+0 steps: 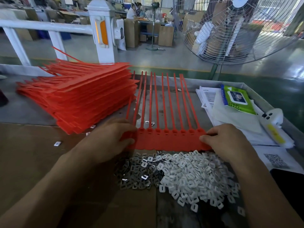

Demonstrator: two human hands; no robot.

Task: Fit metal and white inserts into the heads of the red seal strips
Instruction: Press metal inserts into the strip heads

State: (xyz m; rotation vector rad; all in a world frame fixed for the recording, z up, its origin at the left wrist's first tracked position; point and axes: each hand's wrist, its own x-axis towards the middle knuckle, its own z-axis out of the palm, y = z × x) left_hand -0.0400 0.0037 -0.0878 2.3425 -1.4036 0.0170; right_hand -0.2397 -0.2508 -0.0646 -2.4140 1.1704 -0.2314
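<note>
A joined row of red seal strips (167, 140) lies flat before me, heads near me and tails pointing away. My left hand (108, 137) holds its left end, fingers curled over the edge. At the right end, my right hand (225, 140) pinches the last head. Just in front of the row lie a heap of metal inserts (136, 170) on the left and a larger heap of white inserts (197, 178) on the right. The head sockets I can see look empty.
A tall stack of red seal strips (82, 96) sits at the left back. Papers (230, 122), a green wipes pack (236, 99) and a white device (274, 127) lie to the right. Brown cardboard (32, 153) covers the near left. A large fan (243, 30) stands beyond the table.
</note>
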